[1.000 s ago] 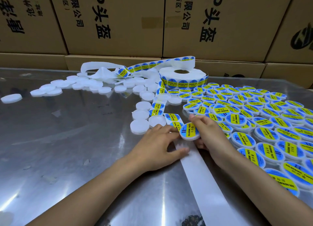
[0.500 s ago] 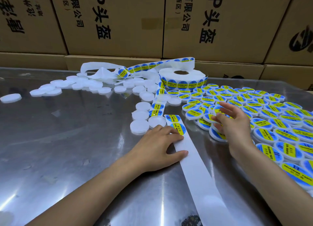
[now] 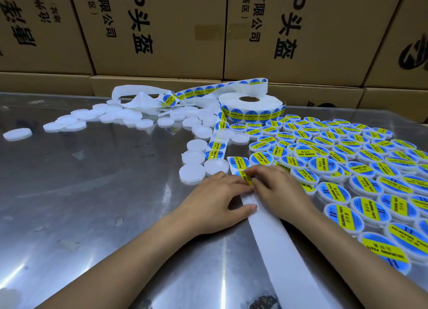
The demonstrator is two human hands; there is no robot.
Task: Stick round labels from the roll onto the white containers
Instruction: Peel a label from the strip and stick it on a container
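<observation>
My left hand [image 3: 217,196] lies flat on the white backing strip [image 3: 275,244], thumb and fingers pressing it to the metal table. My right hand [image 3: 280,188] reaches in from the right and pinches the edge of a blue and yellow round label [image 3: 246,176] on that strip, beside my left fingertips. The label roll [image 3: 251,108] lies at the back centre, its tape trailing down toward my hands. Bare white containers [image 3: 192,173] sit just left of the strip. Labelled containers [image 3: 342,181] cover the right side.
More bare white containers [image 3: 111,118] are scattered at the back left, one [image 3: 17,133] alone at the far left. Loose curled backing tape [image 3: 136,95] lies behind them. Cardboard boxes [image 3: 162,30] wall off the far edge of the table [image 3: 92,193].
My right hand set the labelled container among the pile on the right, then came back to the strip and took hold of a label. My left hand stayed on the strip.
</observation>
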